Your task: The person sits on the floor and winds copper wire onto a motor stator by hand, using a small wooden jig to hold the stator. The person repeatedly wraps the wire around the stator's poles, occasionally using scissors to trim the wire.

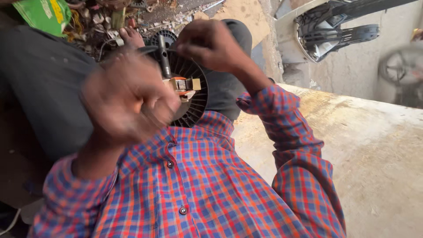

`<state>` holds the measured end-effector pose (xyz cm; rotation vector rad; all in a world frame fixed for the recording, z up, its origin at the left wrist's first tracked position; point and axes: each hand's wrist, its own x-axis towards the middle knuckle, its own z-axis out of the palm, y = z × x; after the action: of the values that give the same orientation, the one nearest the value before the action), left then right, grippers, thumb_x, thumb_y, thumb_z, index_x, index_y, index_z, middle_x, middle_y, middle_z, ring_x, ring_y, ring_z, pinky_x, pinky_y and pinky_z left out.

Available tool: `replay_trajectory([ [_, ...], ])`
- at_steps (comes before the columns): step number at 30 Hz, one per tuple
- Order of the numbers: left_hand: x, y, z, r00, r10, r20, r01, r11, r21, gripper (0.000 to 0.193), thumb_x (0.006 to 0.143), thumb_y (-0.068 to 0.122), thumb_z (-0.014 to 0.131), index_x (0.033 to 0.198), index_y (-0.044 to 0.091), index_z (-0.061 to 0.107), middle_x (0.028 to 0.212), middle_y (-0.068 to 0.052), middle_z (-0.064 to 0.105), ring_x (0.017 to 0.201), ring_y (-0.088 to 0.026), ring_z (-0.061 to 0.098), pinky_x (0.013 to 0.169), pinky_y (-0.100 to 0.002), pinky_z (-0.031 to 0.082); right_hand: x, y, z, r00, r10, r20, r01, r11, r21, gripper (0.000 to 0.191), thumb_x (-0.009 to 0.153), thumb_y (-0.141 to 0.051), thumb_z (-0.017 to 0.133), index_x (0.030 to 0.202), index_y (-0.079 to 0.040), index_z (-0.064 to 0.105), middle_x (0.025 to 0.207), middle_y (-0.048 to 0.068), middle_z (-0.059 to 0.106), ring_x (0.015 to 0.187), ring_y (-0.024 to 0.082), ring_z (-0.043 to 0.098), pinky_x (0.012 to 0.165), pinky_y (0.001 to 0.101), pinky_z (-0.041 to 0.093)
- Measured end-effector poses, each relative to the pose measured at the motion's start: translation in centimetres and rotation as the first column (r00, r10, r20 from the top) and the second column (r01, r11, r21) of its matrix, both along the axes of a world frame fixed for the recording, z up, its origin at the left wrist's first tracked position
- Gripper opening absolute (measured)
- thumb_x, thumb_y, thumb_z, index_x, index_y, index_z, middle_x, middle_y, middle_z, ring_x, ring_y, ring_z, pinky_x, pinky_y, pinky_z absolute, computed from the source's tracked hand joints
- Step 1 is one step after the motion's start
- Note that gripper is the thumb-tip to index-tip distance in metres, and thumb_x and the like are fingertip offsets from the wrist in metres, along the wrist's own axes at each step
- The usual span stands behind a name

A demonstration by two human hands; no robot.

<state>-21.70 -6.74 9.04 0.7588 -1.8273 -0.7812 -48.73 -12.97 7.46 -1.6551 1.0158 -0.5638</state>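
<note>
1. Black fan wheel (194, 94), ribbed w/ a dark shaft and small orange-and-cream part at centre, sits in our lap above the checked shirt (194, 189).
2. Our right hand (209, 44) is raised over the wheel's top edge, fingers curled down onto the rim; wrist bent, forearm angling down-right.
3. Our left hand (128, 99) is blurred, balled near the wheel's left side; we can't tell what it grips.
</note>
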Motion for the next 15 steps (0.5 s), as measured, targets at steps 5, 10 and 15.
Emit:
replay_trajectory([
  [5,-2.8,-7.8,3.4,0.893,-0.273,0.357,0.238,0.961,0.141,0.02,0.083,0.02,0.089,0.088,0.005,0.077,0.083,-0.014,0.069,0.072,-0.026,0.065,0.068,-0.046,0.055,-1.4,2.8,3.9,0.783,-0.081,-0.616,-0.369,0.737,-0.566,0.011,0.091,-0.015,0.078,0.101,-0.013,0.073,0.09,0.01,0.068,0.079,0.031,0.066,0.064,0.0424,0.051],
  [10,-0.2,-6.6,3.3,0.972,-0.23,0.038,0.215,0.948,0.234,0.018,0.089,0.017,0.082,0.087,0.003,0.072,0.079,-0.011,0.068,0.069,-0.025,0.066,0.062,-0.04,0.051,5.2,7.8,10.7,0.661,0.531,-0.53,-0.725,0.634,-0.269,0.01,0.093,-0.017,0.075,0.089,-0.009,0.069,0.084,0.008,0.061,0.074,0.027,0.064,0.068,0.0443,0.051],
  [15,1.5,1.5,-0.3,0.982,-0.148,-0.114,0.159,0.982,0.1,0.01,0.089,0.008,0.077,0.092,0.0,0.07,0.085,-0.012,0.065,0.073,-0.022,0.062,0.068,-0.034,0.051,4.0,2.7,8.8,0.88,0.319,-0.351,-0.471,0.68,-0.562,0.019,0.081,-0.01,0.079,0.1,-0.009,0.077,0.086,0.009,0.064,0.079,0.031,0.063,0.064,0.0452,0.047],
])
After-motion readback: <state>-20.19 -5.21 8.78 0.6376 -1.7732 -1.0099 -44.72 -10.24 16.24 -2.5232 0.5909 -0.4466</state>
